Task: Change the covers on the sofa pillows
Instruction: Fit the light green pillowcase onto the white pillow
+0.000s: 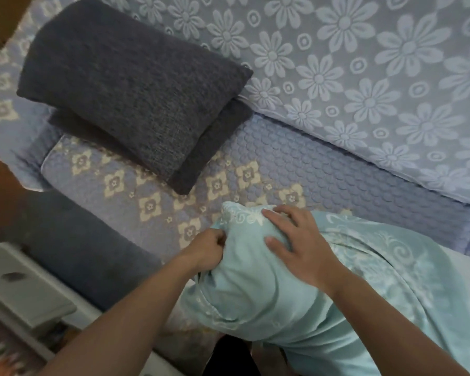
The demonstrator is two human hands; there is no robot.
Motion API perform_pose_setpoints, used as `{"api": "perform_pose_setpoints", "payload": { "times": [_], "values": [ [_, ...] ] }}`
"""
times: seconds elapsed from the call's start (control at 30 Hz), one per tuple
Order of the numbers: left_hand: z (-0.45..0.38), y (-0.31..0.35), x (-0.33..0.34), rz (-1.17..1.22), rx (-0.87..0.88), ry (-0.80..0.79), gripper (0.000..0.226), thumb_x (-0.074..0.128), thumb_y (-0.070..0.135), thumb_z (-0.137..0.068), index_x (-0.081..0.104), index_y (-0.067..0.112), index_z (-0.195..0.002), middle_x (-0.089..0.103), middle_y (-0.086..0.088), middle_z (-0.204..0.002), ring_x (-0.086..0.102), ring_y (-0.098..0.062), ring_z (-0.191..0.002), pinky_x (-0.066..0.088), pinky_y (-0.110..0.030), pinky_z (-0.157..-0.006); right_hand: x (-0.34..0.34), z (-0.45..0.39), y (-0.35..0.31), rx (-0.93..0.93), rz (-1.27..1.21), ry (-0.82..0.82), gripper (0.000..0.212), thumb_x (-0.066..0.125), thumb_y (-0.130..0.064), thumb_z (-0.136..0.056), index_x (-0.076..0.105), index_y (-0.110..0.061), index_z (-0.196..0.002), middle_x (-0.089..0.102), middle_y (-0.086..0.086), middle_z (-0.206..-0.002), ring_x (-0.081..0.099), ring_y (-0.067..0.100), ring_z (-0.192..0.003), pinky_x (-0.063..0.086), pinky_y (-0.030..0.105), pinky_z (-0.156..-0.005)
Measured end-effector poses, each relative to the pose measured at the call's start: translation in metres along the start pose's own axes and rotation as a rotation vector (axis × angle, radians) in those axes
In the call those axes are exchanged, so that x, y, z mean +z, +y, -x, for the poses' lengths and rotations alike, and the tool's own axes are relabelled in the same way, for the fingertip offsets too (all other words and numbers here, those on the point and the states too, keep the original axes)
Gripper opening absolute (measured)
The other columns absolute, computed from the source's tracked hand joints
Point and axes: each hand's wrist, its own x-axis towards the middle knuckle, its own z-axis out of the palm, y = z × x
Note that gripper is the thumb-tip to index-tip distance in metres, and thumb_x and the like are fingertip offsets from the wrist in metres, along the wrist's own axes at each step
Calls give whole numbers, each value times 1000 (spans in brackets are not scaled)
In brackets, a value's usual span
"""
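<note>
L hand (210,249) is clenched on a bunched fold of the pale green cover (261,289), pinched at its left edge. R hand (296,245) is laid flat on top of the same cover, fingers spread and fairly straight, pressed onto the rounded bulge beneath; nothing is gripped by it. The cover is stretched over a pillow, whose bare white part (464,272) is seen at the right, and a loose flap is hung down toward the bottom of the view. This bundle is rested at the front of the sofa seat (323,169), on its blue quilted and flower-patterned throw. Further back-left, 2 dark grey pillows (130,88) are stacked, the top one leaned against the floral backrest (377,63), well apart from the hands.
</note>
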Motion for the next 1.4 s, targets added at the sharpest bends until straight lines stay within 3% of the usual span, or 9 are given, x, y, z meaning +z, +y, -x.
{"api": "perform_pose_setpoints", "payload": {
  "times": [0.17, 0.37, 0.6, 0.77, 0.87, 0.97, 1.13, 1.3, 1.4],
  "values": [
    [16, 3, -9, 112, -167, 378, 19, 48, 5, -85, 52, 15, -70, 61, -6, -75, 59, -30, -77, 48, -39, -68, 9, 0, -6, -85, 155, -142, 69, 39, -70, -93, 27, -41, -154, 37, -16, -153, 35, 17, -132, 33, 40, -114],
    [26, 70, -57, -50, 155, 789, 17, 50, 8, -92, 47, 18, -78, 54, -2, -79, 51, -25, -74, 33, -34, -65, 26, 7, -5, -126, 336, -217, 61, 37, -70, -92, 35, -42, -147, 47, -8, -145, 39, 24, -132, 29, 56, -112],
    [28, 87, 59, -102, 438, 473, 18, 53, 22, -96, 64, 27, -83, 58, 8, -92, 49, -15, -94, 40, -37, -93, 27, 1, -2, 60, 140, -298, 62, 33, -55, -87, 56, -25, -136, 56, 0, -132, 40, 22, -130, 30, 43, -117],
    [29, 61, 65, 599, 313, 416, 44, 45, -13, -95, 72, 20, -108, 66, 10, -118, 57, 8, -111, 43, -10, -96, 0, 17, 62, 421, 49, -31, 37, 56, -26, -100, 59, -16, -136, 61, 4, -133, 49, 27, -128, 34, 40, -111],
    [17, 51, 68, 973, 61, 458, 44, 42, -21, -89, 63, 18, -97, 64, -7, -111, 64, -11, -103, 59, -27, -82, 1, 24, 84, 554, 196, 22, 28, 61, -27, -96, 66, -11, -118, 63, 11, -115, 51, 35, -116, 40, 42, -98],
    [-4, 22, 70, 521, -107, 614, 18, 66, 9, -88, 54, 22, -91, 58, -6, -104, 59, -26, -95, 52, -38, -82, -1, 16, 78, 588, 126, 75, 16, 62, -26, -95, 62, -13, -85, 61, 3, -85, 58, 30, -88, 43, 37, -70],
    [-20, 8, 54, -46, -106, 505, 49, 58, 71, -81, 51, 25, -98, 50, 6, -96, 49, -20, -94, 46, -40, -83, -14, 4, 77, 638, -20, 181, 29, 59, -31, -97, 55, -14, -74, 55, -2, -72, 53, 23, -72, 34, 34, -64],
    [-51, 5, 41, 127, -39, 179, 36, 51, 51, -100, 62, 17, -94, 65, 1, -88, 64, -25, -91, 46, -33, -69, -31, -6, 72, 503, 51, 188, 30, 54, -28, -98, 52, -16, -71, 53, -5, -70, 50, 20, -70, 29, 35, -61],
    [-50, 15, 35, 207, 6, 215, 38, 53, 41, -102, 66, 16, -77, 68, -3, -80, 66, -27, -85, 45, -31, -67, -41, -9, 72, 404, 198, 179, 26, 52, -27, -100, 57, -13, -79, 59, 4, -83, 56, 31, -84, 34, 36, -65]
  ]
}}
